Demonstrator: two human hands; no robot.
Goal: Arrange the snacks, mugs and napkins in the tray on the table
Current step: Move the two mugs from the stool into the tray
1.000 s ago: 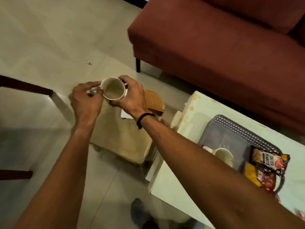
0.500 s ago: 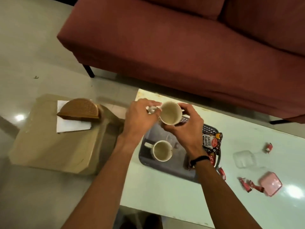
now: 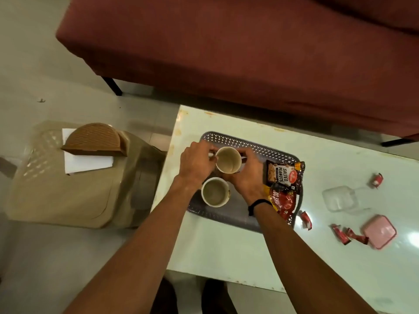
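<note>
A cream mug (image 3: 228, 160) is held low over the far part of the grey tray (image 3: 247, 145), gripped from both sides: my left hand (image 3: 196, 163) at its handle side, my right hand (image 3: 249, 176) around its right wall. A second cream mug (image 3: 214, 191) stands in the tray just nearer to me. A salted-peanuts packet (image 3: 281, 174) and a red snack packet (image 3: 283, 200) lie along the tray's right side. White napkins (image 3: 87, 162) sit under a brown woven holder (image 3: 95, 140) on the beige stool at the left.
The pale table (image 3: 226, 252) also carries several small red sweets (image 3: 305, 219), a clear plastic box (image 3: 339, 198) and a pink lid (image 3: 379, 231). The beige stool (image 3: 65, 193) stands left of the table. A maroon sofa (image 3: 249, 53) runs behind the table.
Both hands carried the mug from above the stool rightwards to the tray, then lowered it toward the tray beside the first mug. The camera view swung right with them.
</note>
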